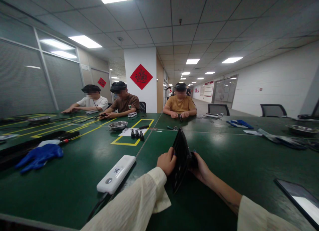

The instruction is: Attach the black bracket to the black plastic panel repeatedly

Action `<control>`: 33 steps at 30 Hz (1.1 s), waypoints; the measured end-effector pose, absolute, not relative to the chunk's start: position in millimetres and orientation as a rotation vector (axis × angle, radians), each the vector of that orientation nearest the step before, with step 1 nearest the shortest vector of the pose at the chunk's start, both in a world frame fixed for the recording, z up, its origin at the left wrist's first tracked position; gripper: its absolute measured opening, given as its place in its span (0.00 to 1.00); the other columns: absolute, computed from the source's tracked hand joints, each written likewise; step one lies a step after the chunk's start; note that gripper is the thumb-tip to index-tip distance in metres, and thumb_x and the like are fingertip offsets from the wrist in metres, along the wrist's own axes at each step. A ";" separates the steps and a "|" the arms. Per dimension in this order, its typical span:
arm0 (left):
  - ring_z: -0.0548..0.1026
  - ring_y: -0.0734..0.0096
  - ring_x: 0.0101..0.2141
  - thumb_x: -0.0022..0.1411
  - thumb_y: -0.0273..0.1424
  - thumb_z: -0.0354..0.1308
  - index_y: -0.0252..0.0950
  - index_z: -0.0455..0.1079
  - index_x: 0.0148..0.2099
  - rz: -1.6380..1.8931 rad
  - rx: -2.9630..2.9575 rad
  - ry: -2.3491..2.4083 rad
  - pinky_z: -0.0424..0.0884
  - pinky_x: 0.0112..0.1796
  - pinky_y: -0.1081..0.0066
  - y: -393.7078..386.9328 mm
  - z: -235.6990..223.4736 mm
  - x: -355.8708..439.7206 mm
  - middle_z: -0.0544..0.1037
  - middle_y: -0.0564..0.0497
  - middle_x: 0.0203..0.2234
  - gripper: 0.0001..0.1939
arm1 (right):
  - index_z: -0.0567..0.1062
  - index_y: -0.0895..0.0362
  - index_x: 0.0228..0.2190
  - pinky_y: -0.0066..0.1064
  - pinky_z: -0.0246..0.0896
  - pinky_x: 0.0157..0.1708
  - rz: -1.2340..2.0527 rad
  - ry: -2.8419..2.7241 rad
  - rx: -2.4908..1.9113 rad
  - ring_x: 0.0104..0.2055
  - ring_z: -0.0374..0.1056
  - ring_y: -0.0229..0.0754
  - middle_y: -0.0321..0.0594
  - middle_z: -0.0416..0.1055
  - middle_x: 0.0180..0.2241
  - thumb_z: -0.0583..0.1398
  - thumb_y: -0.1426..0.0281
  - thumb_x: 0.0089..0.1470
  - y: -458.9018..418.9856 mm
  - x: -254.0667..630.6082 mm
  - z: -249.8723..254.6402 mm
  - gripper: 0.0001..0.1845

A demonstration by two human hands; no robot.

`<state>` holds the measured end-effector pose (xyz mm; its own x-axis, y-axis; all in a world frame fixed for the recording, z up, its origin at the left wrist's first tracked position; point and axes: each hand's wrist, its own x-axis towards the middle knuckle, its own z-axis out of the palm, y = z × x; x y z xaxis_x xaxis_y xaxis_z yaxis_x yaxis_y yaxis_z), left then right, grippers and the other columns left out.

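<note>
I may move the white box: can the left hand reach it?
Probably yes: the white box lies uncovered beside the left sleeve, but the left hand is gripping the black panel.

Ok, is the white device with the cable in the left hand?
No, the left hand holds the black flat object, while the white device lies on the green table.

black flat panel (181, 154), slightly shiny, seen nearly edge-on; steeply tilted, held between left hand (166, 161) and right hand (202, 169) over green counter (211, 143); small black block (193, 160) at its right side, details too dark.
</note>
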<state>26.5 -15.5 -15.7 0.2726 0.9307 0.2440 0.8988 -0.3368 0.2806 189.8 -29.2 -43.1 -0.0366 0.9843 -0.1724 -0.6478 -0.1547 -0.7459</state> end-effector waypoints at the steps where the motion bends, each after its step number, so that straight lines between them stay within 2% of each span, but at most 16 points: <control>1: 0.74 0.63 0.39 0.64 0.35 0.37 0.38 0.59 0.50 0.560 2.430 1.758 0.63 0.35 0.70 -15.7 -15.7 26.5 0.76 0.46 0.37 0.17 | 0.74 0.59 0.26 0.27 0.63 0.22 1.574 -0.568 -0.795 0.24 0.69 0.38 0.39 0.74 0.24 0.54 0.64 0.54 -29.2 190.0 -43.2 0.14; 13: 0.74 0.65 0.38 0.63 0.33 0.38 0.39 0.60 0.49 0.538 2.407 1.741 0.62 0.36 0.71 -20.9 -8.2 28.1 0.76 0.48 0.36 0.15 | 0.74 0.58 0.26 0.28 0.62 0.22 1.581 -0.583 -0.796 0.24 0.68 0.39 0.39 0.74 0.23 0.54 0.64 0.54 -30.2 189.1 -42.0 0.13; 24: 0.74 0.63 0.38 0.63 0.34 0.38 0.38 0.60 0.48 0.565 2.434 1.737 0.63 0.35 0.70 -18.9 -11.7 27.0 0.76 0.47 0.35 0.16 | 0.74 0.59 0.25 0.28 0.63 0.23 1.584 -0.562 -0.802 0.25 0.68 0.39 0.39 0.73 0.23 0.52 0.65 0.56 -31.6 189.0 -40.4 0.16; 33: 0.74 0.64 0.40 0.64 0.35 0.36 0.38 0.59 0.50 0.531 2.421 1.756 0.63 0.37 0.71 -21.9 -7.7 27.2 0.76 0.47 0.38 0.17 | 0.74 0.58 0.26 0.29 0.63 0.23 1.572 -0.568 -0.800 0.25 0.68 0.39 0.39 0.73 0.23 0.53 0.65 0.55 -31.9 188.2 -39.8 0.14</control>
